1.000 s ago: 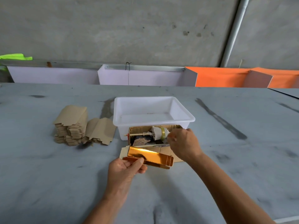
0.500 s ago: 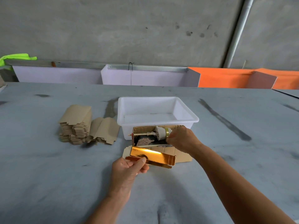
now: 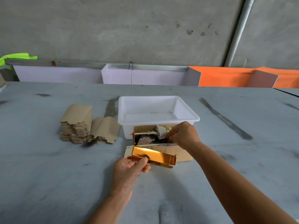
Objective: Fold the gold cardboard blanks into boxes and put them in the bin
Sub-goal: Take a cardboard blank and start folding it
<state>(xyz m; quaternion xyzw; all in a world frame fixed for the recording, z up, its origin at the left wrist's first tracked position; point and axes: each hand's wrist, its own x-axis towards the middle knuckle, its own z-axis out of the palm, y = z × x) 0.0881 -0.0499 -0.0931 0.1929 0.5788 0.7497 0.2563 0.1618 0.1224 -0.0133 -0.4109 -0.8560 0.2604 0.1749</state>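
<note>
While pinching blank (image 3: 153, 156), left hand (image 3: 129, 170) (thumb-up)

A bare workshop or small packing room: a rough concrete wall (image 3: 129, 29) with a metal pipe (image 3: 239, 29) running up it at far right, and a wide, scuffed grey desk (image 3: 48, 175). A stack of brown cardboard blanks (image 3: 77, 125) sits left of a white plastic bin (image 3: 158, 122), with white (image 3: 145, 76) and orange dividers (image 3: 226, 77) along the far edge.
</note>
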